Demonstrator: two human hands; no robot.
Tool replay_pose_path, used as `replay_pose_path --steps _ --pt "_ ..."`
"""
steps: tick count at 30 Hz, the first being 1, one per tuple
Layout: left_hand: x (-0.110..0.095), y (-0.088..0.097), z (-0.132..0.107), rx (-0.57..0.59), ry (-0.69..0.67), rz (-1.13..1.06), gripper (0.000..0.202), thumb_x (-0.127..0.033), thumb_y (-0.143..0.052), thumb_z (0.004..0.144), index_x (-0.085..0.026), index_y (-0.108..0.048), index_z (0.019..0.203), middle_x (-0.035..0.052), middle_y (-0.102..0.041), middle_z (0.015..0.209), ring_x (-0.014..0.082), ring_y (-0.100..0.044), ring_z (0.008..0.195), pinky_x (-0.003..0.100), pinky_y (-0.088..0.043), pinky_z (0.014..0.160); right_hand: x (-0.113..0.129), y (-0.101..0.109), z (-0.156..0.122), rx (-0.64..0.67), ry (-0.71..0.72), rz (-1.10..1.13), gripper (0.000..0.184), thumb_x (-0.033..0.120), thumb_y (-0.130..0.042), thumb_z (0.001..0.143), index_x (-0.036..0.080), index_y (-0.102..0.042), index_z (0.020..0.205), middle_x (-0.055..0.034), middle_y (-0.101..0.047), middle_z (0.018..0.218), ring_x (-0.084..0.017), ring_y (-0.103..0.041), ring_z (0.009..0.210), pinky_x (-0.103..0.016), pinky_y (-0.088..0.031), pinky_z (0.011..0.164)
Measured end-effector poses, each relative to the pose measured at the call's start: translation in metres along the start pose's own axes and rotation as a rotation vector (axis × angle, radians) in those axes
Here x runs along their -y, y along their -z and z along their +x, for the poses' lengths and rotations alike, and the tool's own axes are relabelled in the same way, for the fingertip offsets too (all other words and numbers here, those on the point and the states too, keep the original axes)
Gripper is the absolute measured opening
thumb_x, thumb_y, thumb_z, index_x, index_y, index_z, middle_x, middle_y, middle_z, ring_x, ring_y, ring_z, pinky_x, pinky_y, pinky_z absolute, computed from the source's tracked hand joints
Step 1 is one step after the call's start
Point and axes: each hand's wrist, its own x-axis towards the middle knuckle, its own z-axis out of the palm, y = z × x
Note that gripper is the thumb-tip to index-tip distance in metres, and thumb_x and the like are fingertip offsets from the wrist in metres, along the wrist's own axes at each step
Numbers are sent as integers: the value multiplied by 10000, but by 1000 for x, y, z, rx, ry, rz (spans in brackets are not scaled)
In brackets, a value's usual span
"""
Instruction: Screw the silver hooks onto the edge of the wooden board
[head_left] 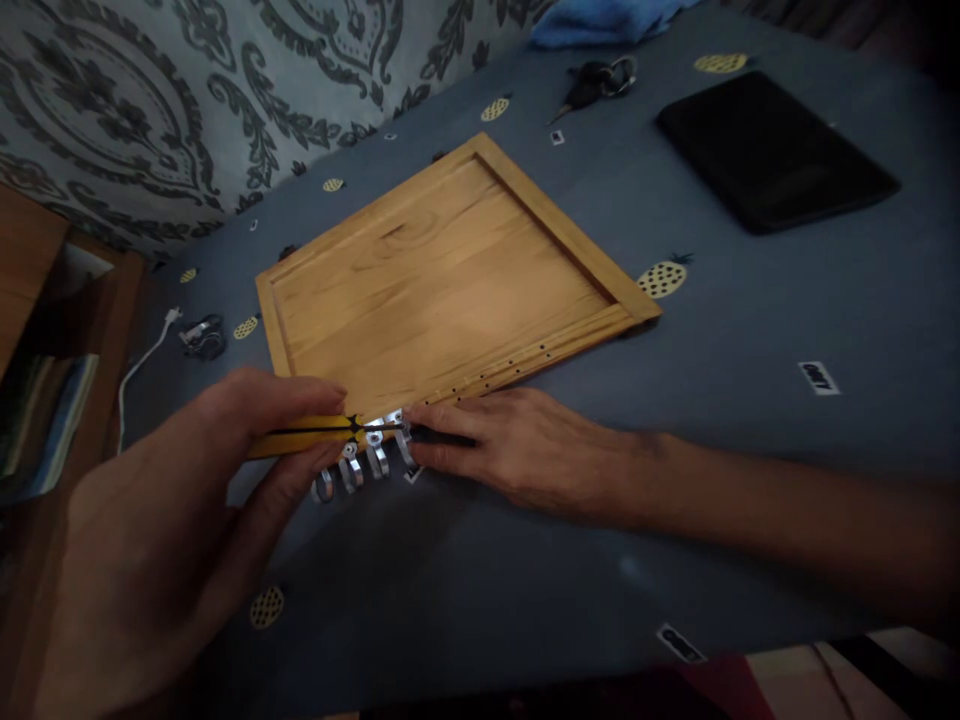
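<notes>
My left hand (202, 480) is closed around the yellow handle of a screwdriver (304, 436), its thin dark shaft pointing right. The screwdriver's tip reaches a silver metal hook (405, 445) on the near edge of a framed wooden board (442, 290). My right hand (525, 440) has its fingertips on this same hook, pinching it against the frame. Several more metal hooks (350, 470) line that edge to the left, partly behind the screwdriver and my left fingers. Small dark holes (484, 377) run along the frame to the right of my fingertips.
A black tablet-like slab (776, 150) and a bunch of keys (596, 85) lie on the blue pineapple-patterned cloth (750, 330). At the left are a small pile of metal pieces (202, 337), a white cable (142, 365) and a wooden shelf (97, 350). A blue cloth (607, 22) lies at the back.
</notes>
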Motion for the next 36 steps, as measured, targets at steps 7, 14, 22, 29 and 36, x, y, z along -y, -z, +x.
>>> replay_pose_path --steps 7,14,22,29,36 --pt "4 -7 -3 -35 64 10 183 -417 -620 920 -338 -672 1076 -80 -718 947 134 -695 783 281 -498 655 0 2 0 2 -2 5 362 105 -516 954 158 -627 1295 -129 -624 1357 -208 -674 935 -331 -561 678" --pt "0 -7 -7 -33 33 63 192 -415 -600 937 -340 -654 1105 -86 -714 962 129 -694 786 286 -498 641 0 -1 -1 -13 2 14 331 113 -514 966 154 -628 1274 -131 -626 1348 -197 -666 936 -313 -541 663" --pt "-2 -7 -7 -49 35 32 197 -374 -631 915 -331 -649 1106 -63 -717 990 151 -695 805 300 -508 652 0 1 -1 -23 -3 14 346 95 -522 946 154 -627 1271 -129 -631 1342 -206 -672 917 -325 -537 647" --pt "-7 -8 -7 -55 17 46 163 -380 -587 940 -326 -642 1084 -55 -712 935 147 -706 771 301 -515 596 0 2 0 25 7 51 407 60 -545 886 140 -623 1278 -142 -608 1374 -219 -678 934 -336 -564 668" --pt "-8 -8 -5 -65 2 44 151 -375 -583 951 -297 -639 1067 -57 -692 919 118 -700 752 257 -520 591 1 4 0 47 -25 21 386 73 -561 907 168 -629 1276 -128 -617 1366 -211 -679 934 -325 -569 690"
